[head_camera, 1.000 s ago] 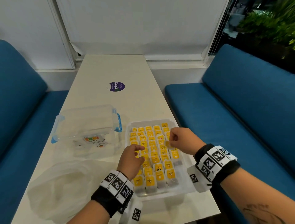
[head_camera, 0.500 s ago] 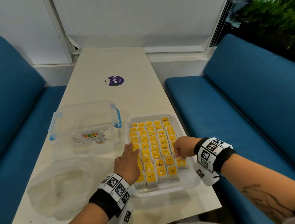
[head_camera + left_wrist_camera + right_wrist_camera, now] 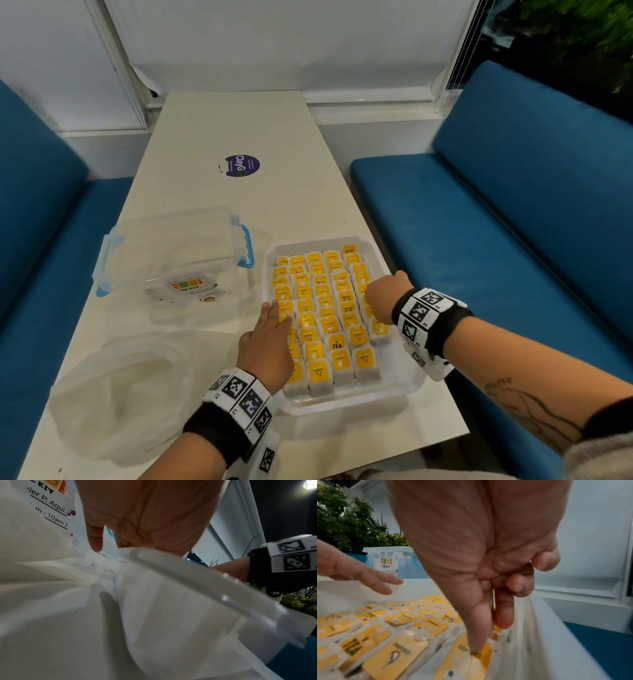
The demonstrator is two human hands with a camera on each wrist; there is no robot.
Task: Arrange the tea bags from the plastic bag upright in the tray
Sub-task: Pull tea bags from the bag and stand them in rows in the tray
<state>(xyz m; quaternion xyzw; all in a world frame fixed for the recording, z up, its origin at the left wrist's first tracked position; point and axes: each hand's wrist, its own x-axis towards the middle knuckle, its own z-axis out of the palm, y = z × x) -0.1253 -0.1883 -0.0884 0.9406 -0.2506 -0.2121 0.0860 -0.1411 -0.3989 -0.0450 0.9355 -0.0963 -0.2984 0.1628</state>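
Observation:
A white tray [image 3: 407,389] holds several rows of upright tea bags [image 3: 323,303] with yellow tags. My right hand [image 3: 375,301] is at the tray's right column, beside the wall. In the right wrist view its thumb [image 3: 477,639] and forefinger [image 3: 503,618] point down and pinch a tea bag [image 3: 483,655] by its tag, with the other fingers curled. My left hand [image 3: 275,317] lies flat with straight fingers on the left column and holds nothing. The plastic bag [image 3: 120,394] lies crumpled at the near left, with no tea bags visible in it.
A clear box with blue latches [image 3: 174,253] stands left of the tray. A purple sticker [image 3: 242,165] sits mid-table. Blue benches [image 3: 496,240] flank the table. The tray is close to the table's near right edge.
My right hand has moved from the tray's middle to the right column, carrying a tea bag down. The left hand has uncurled and laid its fingers flat on the left column.

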